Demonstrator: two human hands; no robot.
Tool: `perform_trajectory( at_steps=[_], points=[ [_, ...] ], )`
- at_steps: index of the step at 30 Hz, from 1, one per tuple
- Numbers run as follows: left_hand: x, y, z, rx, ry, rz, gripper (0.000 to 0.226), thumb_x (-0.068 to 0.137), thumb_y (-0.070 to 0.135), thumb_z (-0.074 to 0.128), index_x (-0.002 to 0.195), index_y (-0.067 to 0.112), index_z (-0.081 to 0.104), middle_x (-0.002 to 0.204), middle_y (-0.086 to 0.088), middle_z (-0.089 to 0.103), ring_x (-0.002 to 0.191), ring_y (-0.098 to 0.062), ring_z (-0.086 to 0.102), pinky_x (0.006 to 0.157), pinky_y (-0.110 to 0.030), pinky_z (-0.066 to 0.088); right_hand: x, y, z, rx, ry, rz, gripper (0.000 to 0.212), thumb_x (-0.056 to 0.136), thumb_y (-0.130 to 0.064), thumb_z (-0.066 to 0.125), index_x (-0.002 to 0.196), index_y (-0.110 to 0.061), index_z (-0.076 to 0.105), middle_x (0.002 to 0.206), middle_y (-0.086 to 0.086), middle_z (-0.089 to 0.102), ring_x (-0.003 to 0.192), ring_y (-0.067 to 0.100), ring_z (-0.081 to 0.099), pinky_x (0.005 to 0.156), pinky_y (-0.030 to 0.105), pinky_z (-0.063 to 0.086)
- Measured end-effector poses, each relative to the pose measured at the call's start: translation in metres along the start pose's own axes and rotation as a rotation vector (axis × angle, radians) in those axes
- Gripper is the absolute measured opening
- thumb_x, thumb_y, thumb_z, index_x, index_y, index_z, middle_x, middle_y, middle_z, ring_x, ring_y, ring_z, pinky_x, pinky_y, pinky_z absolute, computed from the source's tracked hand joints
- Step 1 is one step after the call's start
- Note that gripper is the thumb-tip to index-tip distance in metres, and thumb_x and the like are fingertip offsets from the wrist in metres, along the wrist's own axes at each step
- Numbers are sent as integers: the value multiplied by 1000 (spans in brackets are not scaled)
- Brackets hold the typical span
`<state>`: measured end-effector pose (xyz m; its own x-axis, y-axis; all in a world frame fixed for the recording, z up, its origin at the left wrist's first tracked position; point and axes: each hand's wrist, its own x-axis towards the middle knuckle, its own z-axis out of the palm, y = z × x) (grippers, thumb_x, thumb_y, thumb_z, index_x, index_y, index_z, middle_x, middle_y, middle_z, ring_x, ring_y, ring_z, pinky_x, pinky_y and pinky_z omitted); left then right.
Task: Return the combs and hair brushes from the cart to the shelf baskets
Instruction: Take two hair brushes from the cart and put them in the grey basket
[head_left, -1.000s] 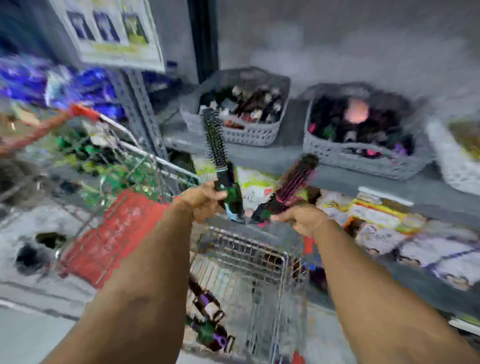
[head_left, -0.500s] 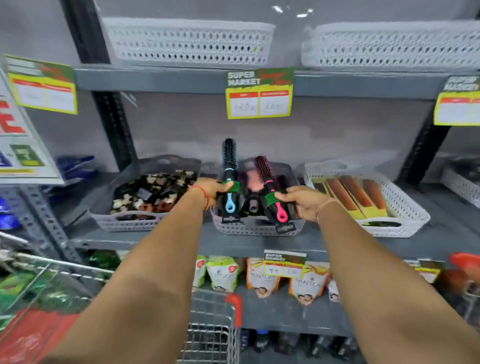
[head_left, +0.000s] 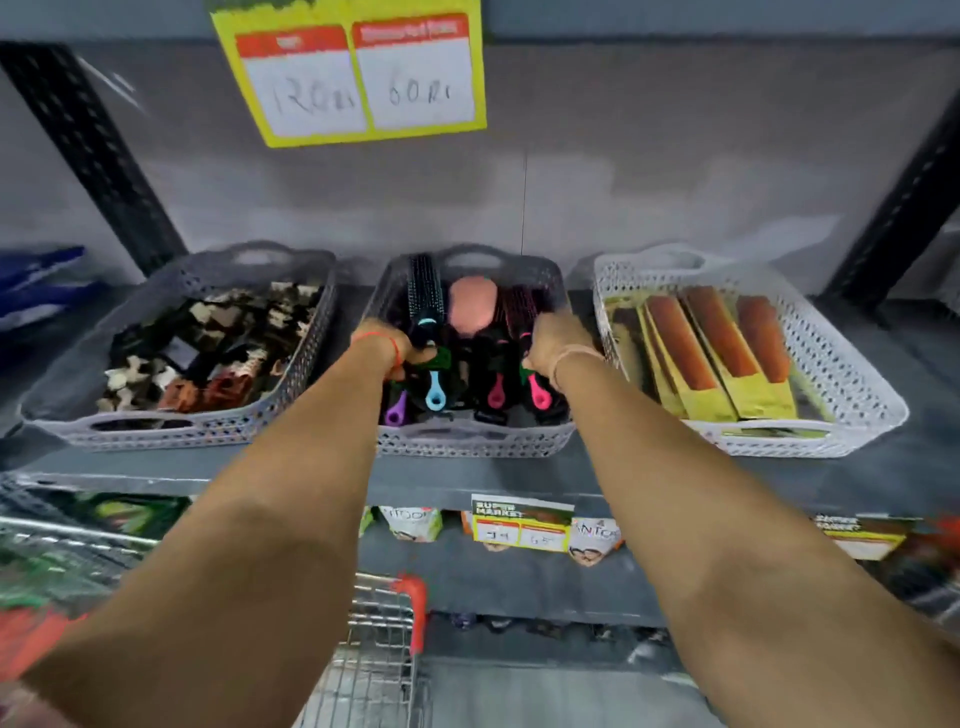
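Both hands reach into the middle grey basket (head_left: 475, 441) on the shelf. My left hand (head_left: 395, 351) grips a black round brush with a blue handle (head_left: 427, 306), which lies inside the basket with its bristle end pointing to the back. My right hand (head_left: 545, 345) holds a round brush with dark pink bristles and a pink handle (head_left: 537, 392), lowered along the basket's right side. Other brushes lie between them: a pink paddle brush (head_left: 472, 306), one with a purple handle (head_left: 396, 410) and another with a pink handle (head_left: 496, 395).
A grey basket of hair clips (head_left: 171, 434) stands to the left, a white basket of packaged combs (head_left: 852, 395) to the right. A yellow price sign (head_left: 353, 73) hangs above. The wire cart (head_left: 379, 654) with its red corner sits below, in front of a lower shelf of packets (head_left: 592, 540).
Both hands carried the two round brushes from above the cart up to the shelf and lowered them from upright into the middle basket. The camera has moved closer to the shelf.
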<state>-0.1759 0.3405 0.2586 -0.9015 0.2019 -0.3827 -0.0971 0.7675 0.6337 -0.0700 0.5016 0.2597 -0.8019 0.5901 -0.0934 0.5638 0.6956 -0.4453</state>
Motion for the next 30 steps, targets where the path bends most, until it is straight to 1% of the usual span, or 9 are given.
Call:
perform_trajectory(
  at_steps=[5, 8, 10, 12, 15, 17, 23, 27, 30],
  points=[
    [-8, 0, -4, 54, 63, -31, 52, 57, 28, 87, 93, 2, 60, 40, -10, 66, 25, -12, 57, 61, -35, 58, -6, -6, 8, -273, -3, -27, 36, 90, -7, 50, 123, 5, 51, 132, 21, 50, 117, 36, 54, 91, 40, 50],
    [-23, -5, -3, 262, 223, 90, 65, 62, 45, 79, 109, 5, 62, 98, -17, 75, 91, -27, 72, 83, -37, 55, -16, -9, 14, -324, 24, -23, 41, 94, -7, 38, 132, 7, 41, 137, 20, 44, 125, 36, 47, 91, 35, 48],
    [-31, -12, -9, 262, 291, 177, 65, 72, 55, 67, 112, 3, 63, 115, -20, 67, 109, -34, 63, 90, -39, 50, -28, -17, 7, -281, 83, -19, 48, 94, -21, 45, 133, 6, 39, 141, 20, 39, 127, 35, 42, 92, 35, 45],
    [-38, -26, -34, 18, 279, 222, 67, 80, 61, 51, 98, -1, 66, 98, -23, 73, 98, -37, 67, 85, -41, 53, -39, -35, -1, -259, 158, -105, 60, 90, -44, 48, 128, 2, 44, 136, 24, 43, 123, 38, 44, 96, 41, 43],
    [-55, -65, -81, -554, 253, 188, 71, 87, 64, 30, 62, 3, 59, 37, -4, 62, 40, -22, 60, 46, -24, 49, -70, -89, -6, 89, 273, -302, 59, 92, -51, 34, 129, -6, 43, 131, 23, 50, 114, 38, 53, 91, 44, 46],
    [-68, -104, -104, -697, 324, 164, 76, 88, 64, 22, 53, 6, 56, 27, -2, 55, 37, -23, 54, 42, -21, 43, -97, -134, 4, 378, 353, -492, 54, 92, -48, 36, 131, -11, 42, 124, 17, 59, 106, 36, 59, 87, 44, 49],
    [-85, -276, -120, -836, 381, -159, 80, 86, 68, 21, 58, 2, 57, 30, -7, 57, 48, -25, 48, 51, -27, 40, -176, -237, 143, 632, -181, -622, 65, 78, -65, 31, 123, -20, 45, 87, 23, 70, 72, 43, 66, 70, 55, 53],
    [-94, -359, -94, -738, 212, -358, 77, 93, 56, 22, 123, -7, 52, 120, -33, 60, 62, -23, 50, 56, -30, 40, -182, -220, 231, 411, -556, -460, 51, 92, -52, 32, 129, -17, 38, 94, 15, 65, 55, 17, 64, 42, 26, 52],
    [-93, -427, -61, -606, 144, -557, 58, 98, 40, 25, 139, 2, 39, 141, -22, 47, 97, -28, 57, 79, -45, 51, -178, -199, 303, 162, -752, -418, 57, 91, -56, 28, 133, -18, 34, 99, 18, 64, 65, 31, 66, 38, 24, 41]
  ],
)
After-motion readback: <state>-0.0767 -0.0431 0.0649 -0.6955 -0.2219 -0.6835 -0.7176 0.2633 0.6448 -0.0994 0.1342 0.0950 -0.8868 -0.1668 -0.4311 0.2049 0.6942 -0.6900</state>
